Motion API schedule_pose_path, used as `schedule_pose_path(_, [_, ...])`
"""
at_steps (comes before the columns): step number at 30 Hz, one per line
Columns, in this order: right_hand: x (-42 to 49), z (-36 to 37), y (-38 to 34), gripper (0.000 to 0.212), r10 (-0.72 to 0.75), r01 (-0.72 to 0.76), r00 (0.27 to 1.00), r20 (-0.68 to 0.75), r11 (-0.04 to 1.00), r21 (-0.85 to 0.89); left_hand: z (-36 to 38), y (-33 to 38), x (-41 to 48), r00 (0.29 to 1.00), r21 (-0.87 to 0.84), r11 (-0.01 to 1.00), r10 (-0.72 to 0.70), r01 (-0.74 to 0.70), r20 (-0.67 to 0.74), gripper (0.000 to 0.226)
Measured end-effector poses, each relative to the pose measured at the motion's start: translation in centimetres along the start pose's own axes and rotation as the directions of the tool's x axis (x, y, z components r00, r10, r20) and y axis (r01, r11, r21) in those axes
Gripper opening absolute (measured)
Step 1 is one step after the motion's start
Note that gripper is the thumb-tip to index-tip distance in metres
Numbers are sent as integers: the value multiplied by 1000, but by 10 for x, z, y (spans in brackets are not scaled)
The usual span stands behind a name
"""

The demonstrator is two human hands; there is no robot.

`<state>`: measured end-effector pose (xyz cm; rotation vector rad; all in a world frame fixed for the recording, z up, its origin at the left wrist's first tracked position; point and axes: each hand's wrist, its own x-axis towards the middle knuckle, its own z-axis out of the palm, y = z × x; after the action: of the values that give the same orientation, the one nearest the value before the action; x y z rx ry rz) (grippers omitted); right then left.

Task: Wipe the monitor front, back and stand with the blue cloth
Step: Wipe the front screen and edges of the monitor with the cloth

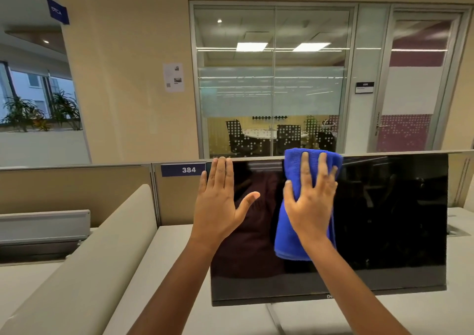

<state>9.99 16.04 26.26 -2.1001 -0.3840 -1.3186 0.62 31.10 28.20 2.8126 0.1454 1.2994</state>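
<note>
So the monitor is a flat, glossy black panel with thin bezels. It's switched off and mirror-shiny, and it sits on a pale matte desk at the near right. A slim silver stand leg pokes out under it. The logo on the bottom bezel is half covered by a forearm, and I can only read "De".

The blue cloth looks like ribbed, fuzzy microfibre. It's folded into a long strip that hangs down the upper middle of the screen, with its top edge lapping over the monitor's top.

The right hand lies flat on the cloth with fingers spread, pressing it to the glass. The left hand is flat on the bare screen at the top left corner, fingers straight and together, thumb stuck out, holding nothing.

Behind the monitor, a beige fabric partition has a navy tag reading "384".
</note>
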Motion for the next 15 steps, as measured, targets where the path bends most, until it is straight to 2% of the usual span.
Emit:
schedule_pose_path(2, [-12, 6, -21, 64, -141, 141, 990, 28, 990, 2, 0, -1, 0, 1000, 36, 999, 6, -6, 1, 100])
schedule_pose_path(5, [-34, 13, -30, 63, -375, 376, 923, 90, 926, 0, -3, -7, 0, 999, 67, 997, 32, -34, 35, 100])
schedule_pose_path(8, [-43, 9, -11, 64, -444, 451, 886, 130, 893, -20, -6, -9, 1, 997, 103, 994, 37, -44, 71, 99])
schedule_pose_path(10, [-39, 2, 12, 65, -394, 403, 911, 126, 913, -61, -9, -8, 1, 996, 135, 990, 35, -46, 84, 98])
schedule_pose_path(13, [-19, -10, 38, 62, -176, 184, 981, 83, 978, -100, -13, -7, 3, 995, 135, 989, 51, -63, 90, 107])
schedule_pose_path(15, [-8, -11, 36, 62, -48, 53, 996, 71, 996, -74, -19, -7, 4, 991, 55, 998, 29, -36, 128, 115])
